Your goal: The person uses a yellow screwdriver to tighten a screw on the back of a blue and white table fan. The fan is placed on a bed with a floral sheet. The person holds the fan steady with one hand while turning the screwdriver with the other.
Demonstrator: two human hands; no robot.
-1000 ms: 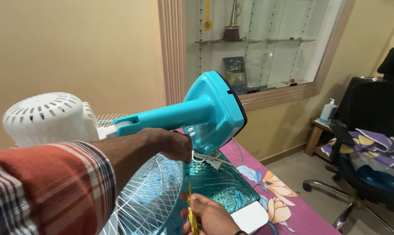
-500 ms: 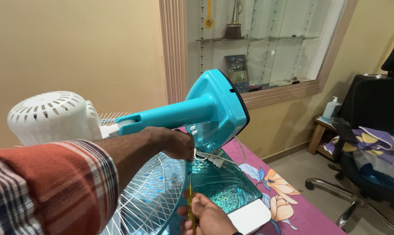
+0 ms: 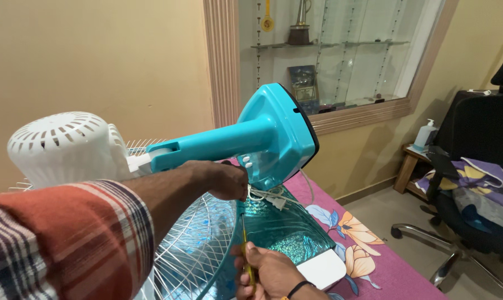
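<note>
Fan: teal-and-white table fan (image 3: pixel 229 144), tipped over above a bed spread with a magenta floral sheet (image 3: pixel 374 250); base raised toward the camera, motor end to the left.
Base: teal fan base (image 3: pixel 279 133), broad and flat underneath; probably the heaviest rigid part besides the motor, smooth plastic, likely slippery.
Stem: teal neck (image 3: pixel 207 145) joining base to motor; stiff, narrow enough to wrap, likely the surest place to grip.
Motor housing: white slotted motor cover (image 3: pixel 62 147); hard shell, probably weighty inside.
Grille: white wire guard (image 3: pixel 190 250) lying below; springy, thin, apt to bend, poor for lifting.
Blade: translucent teal blade (image 3: pixel 279 233) under the base; judged brittle at the edges.
Cord: white power cord (image 3: pixel 268 197) dangling loose beneath the base; floppy, may snag.
Left hand: left hand (image 3: pixel 223 179) curled closed under the stem near the base, seemingly steadying it.
Right hand: right hand (image 3: pixel 268 272) wrapped around a yellow-handled screwdriver (image 3: pixel 245 244), shaft pointing up toward the base's underside.
Surroundings: office chair (image 3: pixel 474 183) draped with cloth at right, glass display shelf (image 3: pixel 340 50) behind.
</note>
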